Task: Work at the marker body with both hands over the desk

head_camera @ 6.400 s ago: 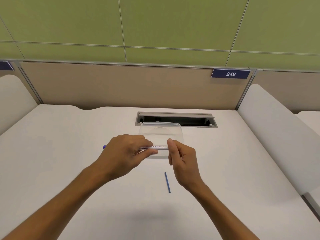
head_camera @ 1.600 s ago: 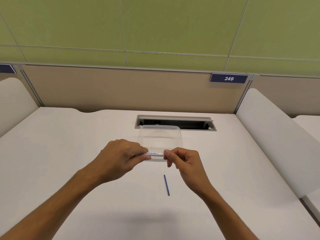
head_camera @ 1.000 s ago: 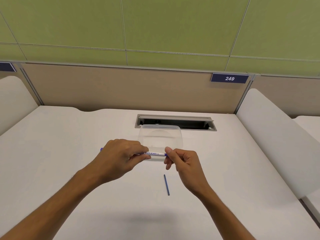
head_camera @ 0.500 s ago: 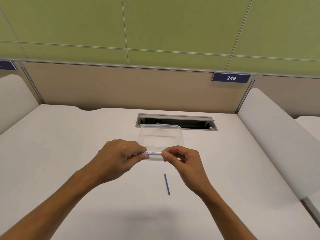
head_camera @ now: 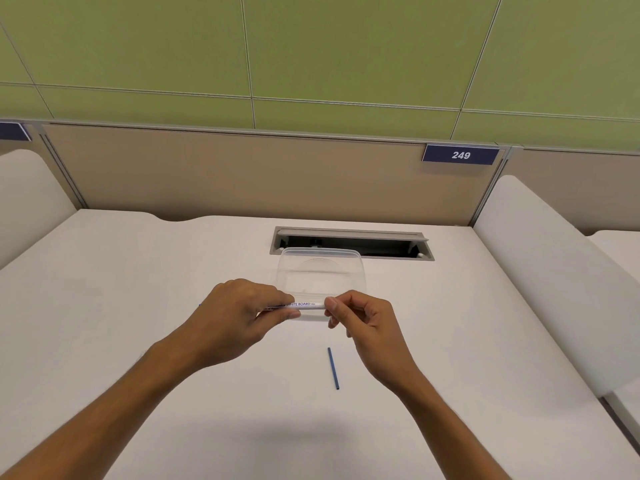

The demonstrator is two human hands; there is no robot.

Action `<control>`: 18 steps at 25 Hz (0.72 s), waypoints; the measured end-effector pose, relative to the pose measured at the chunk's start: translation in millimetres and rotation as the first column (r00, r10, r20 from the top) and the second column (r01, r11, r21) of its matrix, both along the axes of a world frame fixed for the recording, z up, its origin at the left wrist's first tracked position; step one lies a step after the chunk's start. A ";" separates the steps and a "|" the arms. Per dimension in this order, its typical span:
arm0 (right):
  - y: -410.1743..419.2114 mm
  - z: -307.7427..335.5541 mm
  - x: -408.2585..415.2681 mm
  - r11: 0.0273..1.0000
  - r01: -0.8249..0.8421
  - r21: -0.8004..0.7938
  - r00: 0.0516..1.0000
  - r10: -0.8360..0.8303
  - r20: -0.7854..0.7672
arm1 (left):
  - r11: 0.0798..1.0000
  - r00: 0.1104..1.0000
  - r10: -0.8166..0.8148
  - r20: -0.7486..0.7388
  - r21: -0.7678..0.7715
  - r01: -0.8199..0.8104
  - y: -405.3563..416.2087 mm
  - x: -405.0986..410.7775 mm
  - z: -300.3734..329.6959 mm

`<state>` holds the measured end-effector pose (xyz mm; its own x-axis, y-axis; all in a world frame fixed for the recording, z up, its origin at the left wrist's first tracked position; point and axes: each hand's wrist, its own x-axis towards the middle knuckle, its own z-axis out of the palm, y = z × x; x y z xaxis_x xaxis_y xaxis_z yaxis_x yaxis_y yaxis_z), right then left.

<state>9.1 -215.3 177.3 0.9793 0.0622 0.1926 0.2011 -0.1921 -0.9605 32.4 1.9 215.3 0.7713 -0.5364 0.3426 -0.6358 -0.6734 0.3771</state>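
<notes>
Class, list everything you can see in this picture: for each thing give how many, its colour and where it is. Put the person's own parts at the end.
whiteboard pen: 1, white barrel with blue print, held level above the desk between both hands
clear container: 1, see-through plastic, on the desk just behind the pen
thin blue stick: 1, blue, lying on the desk near the right wrist
desk: 1, white, fills the lower picture
cable slot: 1, grey frame with dark opening, at the back of the desk
number plate 249: 1, dark blue with white digits, on the beige partition
left hand: 1, grips the pen's left part
right hand: 1, pinches the pen's right end
</notes>
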 end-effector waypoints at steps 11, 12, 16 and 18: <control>0.3 1.6 -0.1 1.000 0.023 -0.010 1.000 -0.023 -0.017 | 1.000 1.000 -0.006 -0.019 0.011 0.006 2.3 -1.1 -0.3; 0.7 1.8 0.1 1.000 0.021 -0.010 0.999 -0.021 -0.025 | 1.000 1.000 -0.006 -0.015 0.017 0.006 1.9 -1.3 -0.1; 0.5 2.1 -0.4 1.000 -0.019 0.007 0.999 0.019 -0.044 | 1.000 1.000 -0.007 -0.024 0.028 0.007 2.1 -1.8 0.6; 0.2 0.9 -0.3 1.000 -0.022 0.007 0.999 0.022 -0.033 | 1.000 0.999 -0.008 -0.033 0.017 0.009 2.6 -2.0 0.7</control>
<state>8.7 -215.1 178.3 0.9836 0.0826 0.1604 0.1731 -0.1821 -0.9679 30.4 4.5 216.0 0.7771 -0.5487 0.3082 -0.6293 -0.6744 0.3863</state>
